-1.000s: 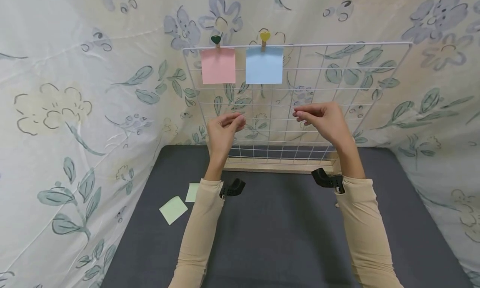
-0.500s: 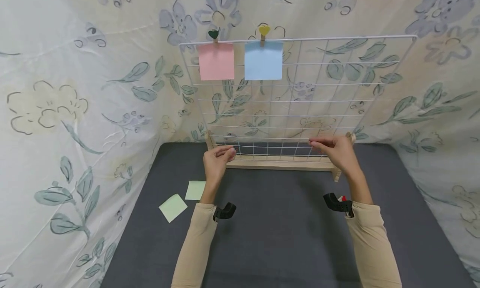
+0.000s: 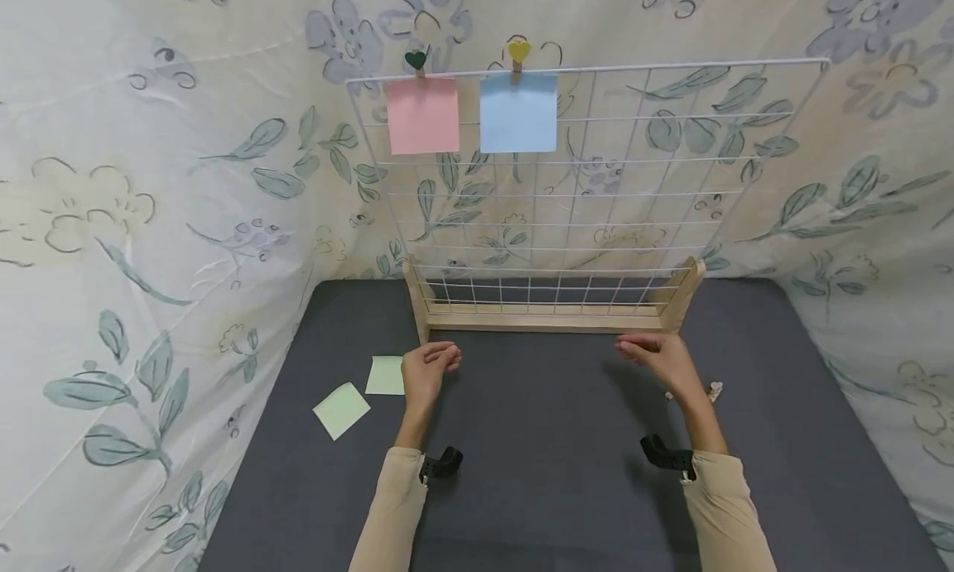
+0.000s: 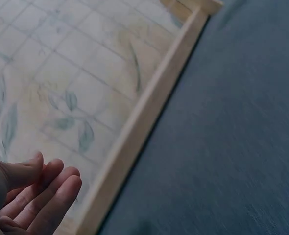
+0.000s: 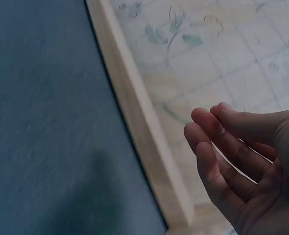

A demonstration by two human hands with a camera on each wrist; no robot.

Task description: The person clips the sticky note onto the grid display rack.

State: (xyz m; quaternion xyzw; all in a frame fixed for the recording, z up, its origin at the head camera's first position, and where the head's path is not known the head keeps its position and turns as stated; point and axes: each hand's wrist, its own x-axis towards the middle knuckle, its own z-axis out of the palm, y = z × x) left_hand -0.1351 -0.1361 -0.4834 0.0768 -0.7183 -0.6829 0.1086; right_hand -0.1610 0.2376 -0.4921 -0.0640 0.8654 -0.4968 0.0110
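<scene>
My left hand [image 3: 425, 373] is over the dark table, close to the right side of a pale green sticky note [image 3: 385, 377]. In the left wrist view its fingers [image 4: 56, 200] are loosely bent, with nothing between them. My right hand [image 3: 662, 363] hovers in front of the right end of the wooden stand [image 3: 537, 321]. The right wrist view shows its relaxed fingers [image 5: 210, 161] holding nothing. From the top bar of the white wire grid [image 3: 619, 160] hang a pink note [image 3: 423, 125] under a green heart clip [image 3: 416, 60] and a blue note [image 3: 518, 121] under a yellow heart clip [image 3: 519, 51].
Another pale green note [image 3: 341, 410] lies turned on the table [image 3: 544, 473] at the left. Small pale clips [image 3: 715, 390] lie by the right wrist, partly covered by the arm. A floral cloth [image 3: 149, 224] surrounds the table behind and at the sides.
Both hands have drawn down and back from in front of the grid to low over the table. The notes and clips stay where they were; the head view has tilted slightly.
</scene>
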